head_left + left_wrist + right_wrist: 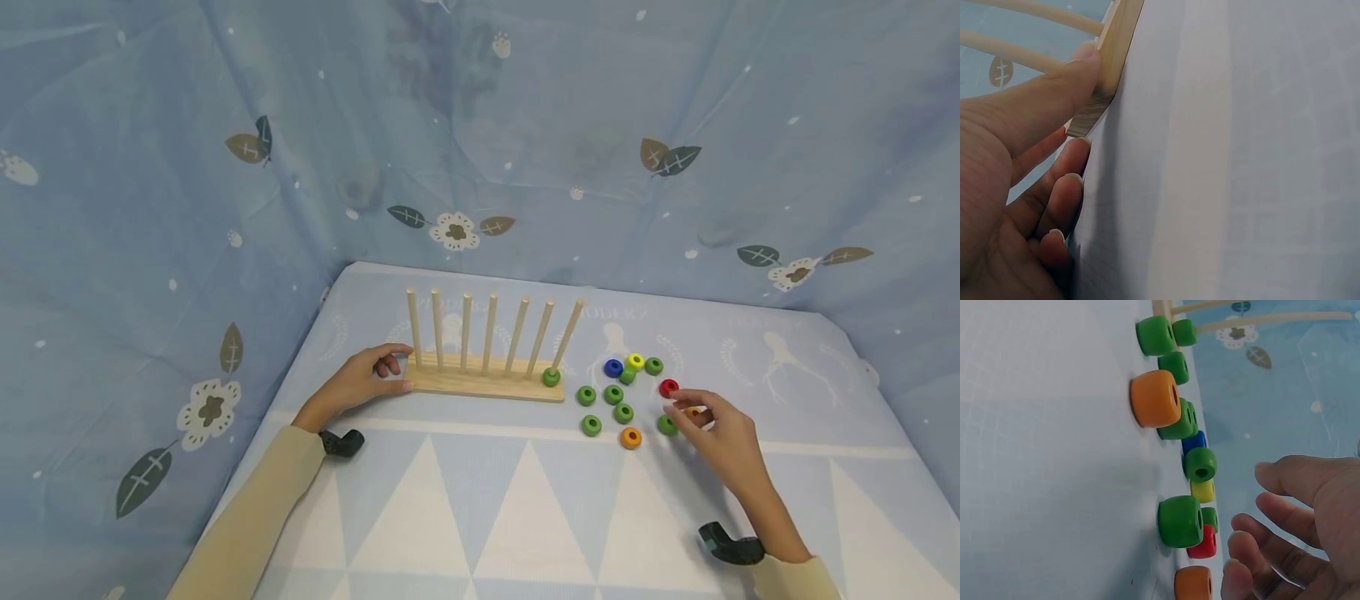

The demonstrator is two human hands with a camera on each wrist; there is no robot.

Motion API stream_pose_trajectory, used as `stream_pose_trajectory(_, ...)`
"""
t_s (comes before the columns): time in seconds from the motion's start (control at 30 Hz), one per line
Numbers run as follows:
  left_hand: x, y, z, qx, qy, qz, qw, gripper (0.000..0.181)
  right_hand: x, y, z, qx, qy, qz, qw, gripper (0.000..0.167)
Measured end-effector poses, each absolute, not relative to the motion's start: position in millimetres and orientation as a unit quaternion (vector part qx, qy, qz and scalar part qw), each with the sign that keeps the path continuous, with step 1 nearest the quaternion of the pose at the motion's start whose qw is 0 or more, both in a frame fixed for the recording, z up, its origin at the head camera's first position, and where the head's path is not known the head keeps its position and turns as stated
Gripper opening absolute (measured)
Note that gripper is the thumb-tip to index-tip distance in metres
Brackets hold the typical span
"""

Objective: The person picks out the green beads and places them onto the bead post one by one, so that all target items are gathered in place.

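Faint, pale capital lettering (617, 314) crosses the pale blue-and-white patterned tabletop (442, 500) at the centre and right of the head view; right of centre, "DDER" seems legible, while the other letters are too washed out to read.

orange bead (1192, 585) cut off by the right-wrist view's bottom, blue bead (1194, 440) partly hidden behind a green bead (1201, 462), my right hand (1336, 519) cropped at that view's right, wooden peg rack (1117, 53) cut by the left-wrist view's top, lettering (615, 313) too faint to read
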State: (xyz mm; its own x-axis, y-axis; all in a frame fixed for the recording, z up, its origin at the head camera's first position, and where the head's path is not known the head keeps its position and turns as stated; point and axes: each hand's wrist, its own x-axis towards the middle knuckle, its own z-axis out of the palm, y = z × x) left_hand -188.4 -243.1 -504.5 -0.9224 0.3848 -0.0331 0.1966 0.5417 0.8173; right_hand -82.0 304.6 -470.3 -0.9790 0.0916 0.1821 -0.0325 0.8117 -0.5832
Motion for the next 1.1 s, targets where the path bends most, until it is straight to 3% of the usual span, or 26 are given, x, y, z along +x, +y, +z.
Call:
stream_pose_trajectory(0.67, -188, -242, -504, 0.163, 0.875, 0.444, 0.105, 0.065, -76, 313, -481, -0.016, -0.955, 0.285, 0.082, 0.033)
stream_pose_trajectory(1.1, -188, -243, -505, 0.158, 0.866, 0.461, 0.109, 0.066, -77, 311, -482, -0.029, -0.962, 0.271, 0.020, 0.042)
